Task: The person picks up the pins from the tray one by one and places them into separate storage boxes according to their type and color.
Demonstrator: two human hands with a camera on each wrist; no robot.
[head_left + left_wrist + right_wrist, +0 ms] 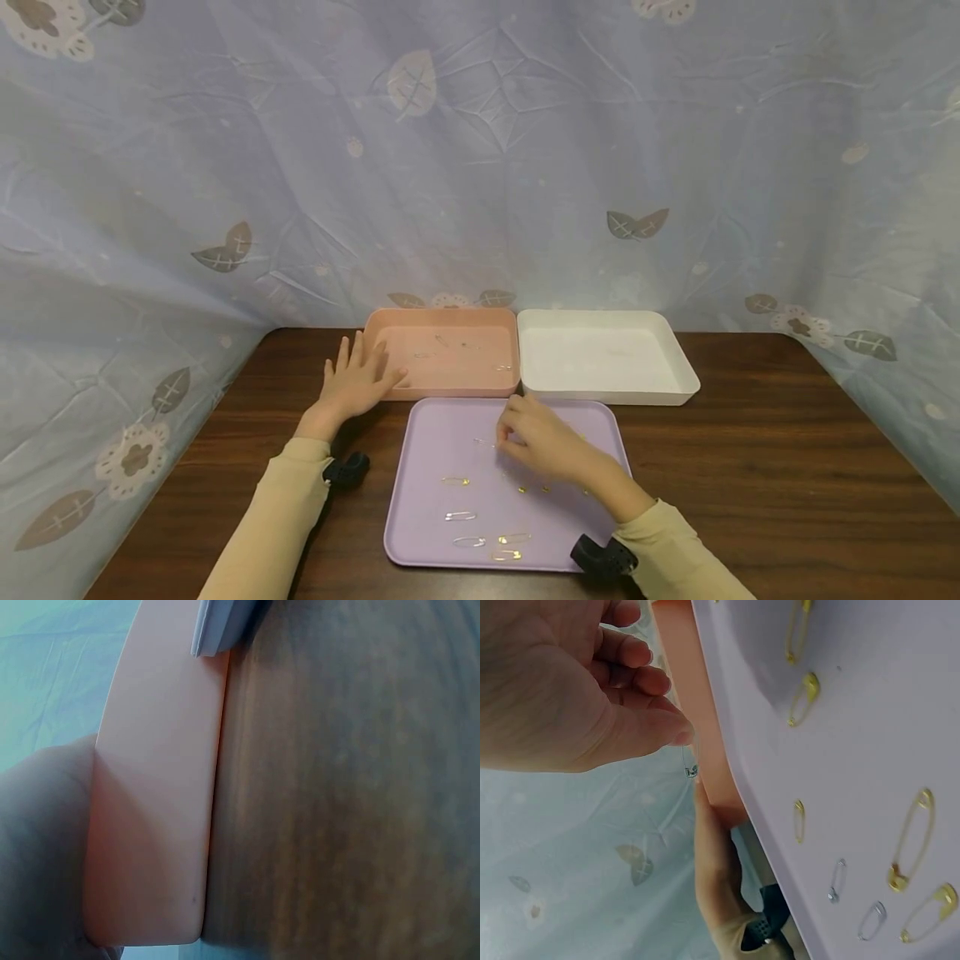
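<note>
Right sleeve (pixel 678 552), head view; right hand (pixel 542 437) over purple tray (pixel 420 529); gold pins (pixel 507 555) nearside of its fingers. Left hand (pixel 356 387), fingers spread, at pink tray (pixel 450 392).

Left wrist: pink wall beside hand; fingertips hidden.

Right wrist: silver pin (pixel 691 772) pinched, thumb-tip. Step, seemingly: picking out silver; next probably calls for carrying left of these fingers, into pink.

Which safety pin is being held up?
The silver pin pinched in the right hand; the other visible pins lie in the purple tray or pink tray.

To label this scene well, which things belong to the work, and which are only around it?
Likely work: right hand, pinched silver pin, gold pins, left hand, purple tray, pink tray, white tray.

Likely only around: cloth, table, wrist cameras.
</note>
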